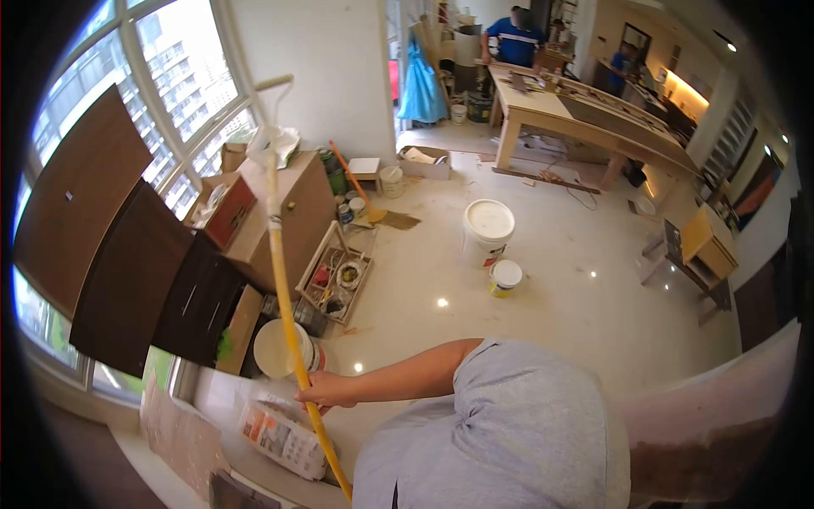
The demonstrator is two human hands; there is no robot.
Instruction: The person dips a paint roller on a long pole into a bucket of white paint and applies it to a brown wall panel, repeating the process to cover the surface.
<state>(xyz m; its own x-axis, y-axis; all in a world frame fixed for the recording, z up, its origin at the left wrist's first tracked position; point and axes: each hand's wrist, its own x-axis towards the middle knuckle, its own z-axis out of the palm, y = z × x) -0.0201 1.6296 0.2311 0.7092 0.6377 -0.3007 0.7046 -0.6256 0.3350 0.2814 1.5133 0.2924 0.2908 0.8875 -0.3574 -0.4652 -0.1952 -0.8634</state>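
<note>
My right hand [325, 391] is closed round the yellow pole of a long paint roller [284, 293]. The arm reaches leftward across the view from a grey sleeve. From my fist the pole slants up to a wire frame and a pale roller head [274, 82], which is held up in front of the white wall. The pole's lower end runs out of the bottom of the view. Below my hand lies a printed white sack [284, 441], and just behind the pole stands a large white bucket [275, 349]. My left hand is not in view.
On the floor stand a lidded white bucket [489, 222], a smaller tub [505, 276], a wooden tool tray [337, 276] and a broom [373, 212]. Brown cabinets [284, 204] line the window side. Two people [515, 42] are at the back near a wooden workbench [551, 106].
</note>
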